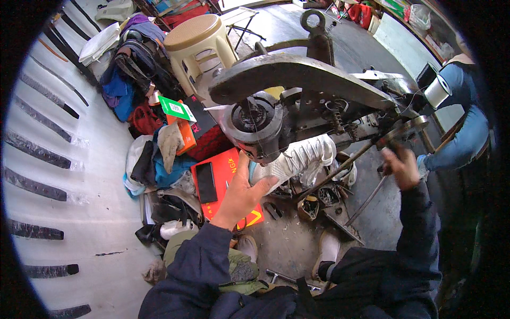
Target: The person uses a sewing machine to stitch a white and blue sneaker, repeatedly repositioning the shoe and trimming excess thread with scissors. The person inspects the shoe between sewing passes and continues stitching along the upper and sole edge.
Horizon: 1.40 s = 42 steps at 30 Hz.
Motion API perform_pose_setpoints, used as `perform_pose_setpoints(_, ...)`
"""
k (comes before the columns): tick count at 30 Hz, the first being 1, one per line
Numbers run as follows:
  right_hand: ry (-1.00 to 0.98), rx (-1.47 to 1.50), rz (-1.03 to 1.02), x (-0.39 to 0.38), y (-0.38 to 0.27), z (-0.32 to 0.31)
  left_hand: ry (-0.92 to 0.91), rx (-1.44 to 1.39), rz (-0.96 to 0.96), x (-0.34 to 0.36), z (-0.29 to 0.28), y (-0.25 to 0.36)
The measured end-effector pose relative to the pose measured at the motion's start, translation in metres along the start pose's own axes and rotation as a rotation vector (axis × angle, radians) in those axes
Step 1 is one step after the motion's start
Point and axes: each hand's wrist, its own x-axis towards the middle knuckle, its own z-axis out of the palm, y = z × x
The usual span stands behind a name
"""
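A dark cast-metal shoe-repair sewing machine [303, 74] spans the middle, with its round head [252, 119] at the left end of the arm. Below that head lies a white lace-up sneaker [305, 157], laces up and tilted. My left hand [241, 194] grips one end of the sneaker close under the head, thumb spread along its side. On the machine's right, my right hand [401, 166] is closed around the crank handle beside the wheel [406, 130]; part of the handle is hidden by the fingers. A white thread spool [438, 91] sits above the wheel.
A black phone [206, 182] lies on a red box [254, 217] left of my left hand. Behind are a beige stool [194, 33] and piled bags [133, 64]. Small parts trays [308, 207] stand under the machine. A person in jeans [467, 127] sits at right.
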Motion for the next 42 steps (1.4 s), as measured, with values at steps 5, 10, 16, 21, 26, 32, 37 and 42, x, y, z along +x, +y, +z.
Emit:
perform_pose_setpoints(5,0.376,-0.239,-0.257,0.027,-0.005,-0.079,-0.007,0.032,-0.033,-0.001,-0.003,0.003)
perform_pose_setpoints(10,0.431,-0.313,-0.184,0.065,0.086,-0.097,0.051,0.018,0.129,0.001,0.000,0.006)
perform_pose_setpoints(16,-0.037,-0.166,0.133,0.038,0.102,-0.015,0.236,-0.012,0.270,0.005,-0.013,0.005)
perform_pose_setpoints(21,-0.069,0.034,0.185,0.022,0.066,0.009,0.410,0.364,0.501,-0.013,-0.003,0.019)
perform_pose_setpoints(26,-0.045,0.079,0.199,0.022,0.062,0.013,0.350,0.346,0.473,-0.018,0.002,0.019)
perform_pose_setpoints(32,0.032,0.011,0.019,0.008,0.016,-0.012,0.310,-0.278,0.011,-0.006,-0.010,0.000)
perform_pose_setpoints(37,0.323,-0.290,-0.383,0.028,0.004,-0.090,0.106,-0.431,0.039,0.006,-0.014,-0.007)
perform_pose_setpoints(42,0.368,-0.209,-0.097,0.070,0.088,-0.117,0.001,-0.287,0.075,0.011,-0.014,-0.006)
